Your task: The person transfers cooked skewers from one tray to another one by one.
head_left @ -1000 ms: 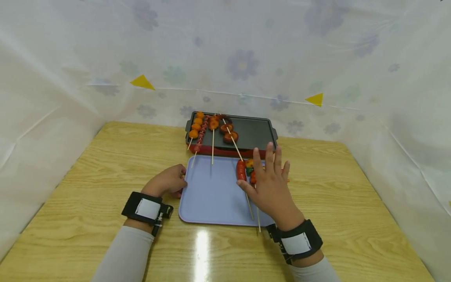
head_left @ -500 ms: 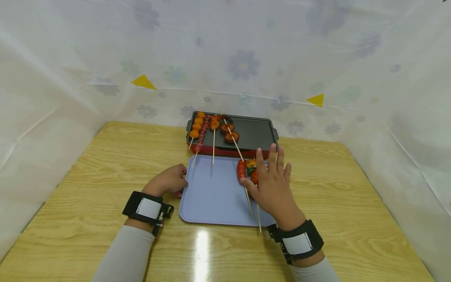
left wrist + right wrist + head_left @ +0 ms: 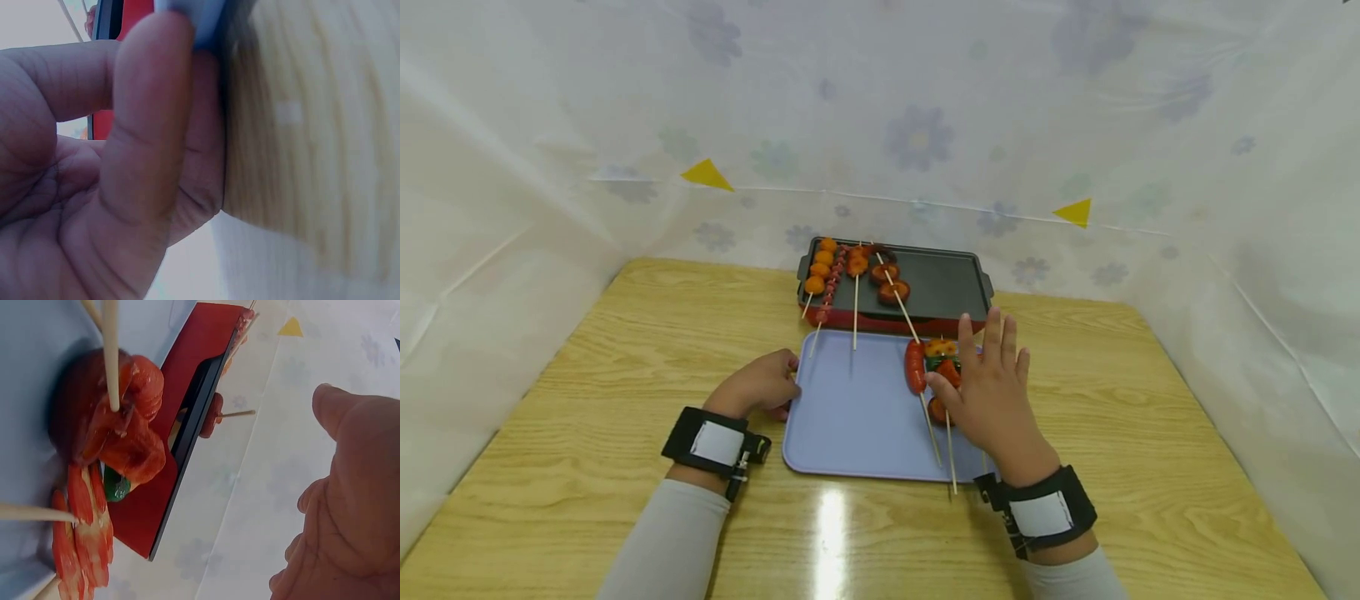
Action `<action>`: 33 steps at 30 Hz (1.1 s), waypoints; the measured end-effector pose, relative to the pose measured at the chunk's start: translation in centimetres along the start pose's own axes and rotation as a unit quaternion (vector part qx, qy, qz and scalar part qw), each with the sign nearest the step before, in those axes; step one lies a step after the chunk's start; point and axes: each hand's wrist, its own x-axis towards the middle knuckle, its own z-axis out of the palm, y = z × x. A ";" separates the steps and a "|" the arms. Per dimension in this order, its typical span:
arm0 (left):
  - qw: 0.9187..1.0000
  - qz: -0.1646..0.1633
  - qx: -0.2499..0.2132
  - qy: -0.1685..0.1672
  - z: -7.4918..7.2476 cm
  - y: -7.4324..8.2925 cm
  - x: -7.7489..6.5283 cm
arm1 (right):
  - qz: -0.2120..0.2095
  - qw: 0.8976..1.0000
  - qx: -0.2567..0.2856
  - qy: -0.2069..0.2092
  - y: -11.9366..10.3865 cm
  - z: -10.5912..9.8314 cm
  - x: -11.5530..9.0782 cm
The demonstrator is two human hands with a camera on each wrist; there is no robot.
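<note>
My left hand (image 3: 756,383) pinches the left rim of a lavender tray (image 3: 850,417). In the left wrist view the thumb (image 3: 150,119) lies against the tray's edge, with other fingers curled below it. My right hand (image 3: 996,404) is spread above the tray's right side, holding nothing. Beside and partly under it lie a sausage skewer (image 3: 915,367) and a mixed skewer with yellow, green and red pieces (image 3: 942,350). The right wrist view also shows red-and-white crab sticks (image 3: 87,519) on a stick, largely hidden by my hand in the head view.
Behind the tray stands a red grill with a dark plate (image 3: 943,279). On its left half rest skewers of orange balls (image 3: 822,265), small pink pieces (image 3: 831,287), an orange-brown item (image 3: 857,263) and mushroom caps (image 3: 892,291). Some sticks overhang the tray. White flowered sheeting (image 3: 917,137) surrounds the wooden table (image 3: 647,350).
My right hand has shifted a little to the right, uncovering more of the mixed skewer and a brown piece below it. The left hand keeps its place on the tray rim.
</note>
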 end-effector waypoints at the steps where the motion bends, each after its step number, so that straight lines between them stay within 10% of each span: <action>1: 1.000 -0.001 -0.001 0.001 0.0 0.0 0.0 | 0.004 1.000 0.004 0.000 0.2 -0.1 0.0; 15: 1.000 0.002 -0.010 -0.001 0.0 0.0 0.0 | 0.072 0.996 0.055 -0.024 5.2 -2.9 -0.4; 33: 1.000 0.006 -0.014 0.001 0.0 0.0 -0.1 | 0.210 0.957 0.139 -0.146 10.3 -2.1 -0.8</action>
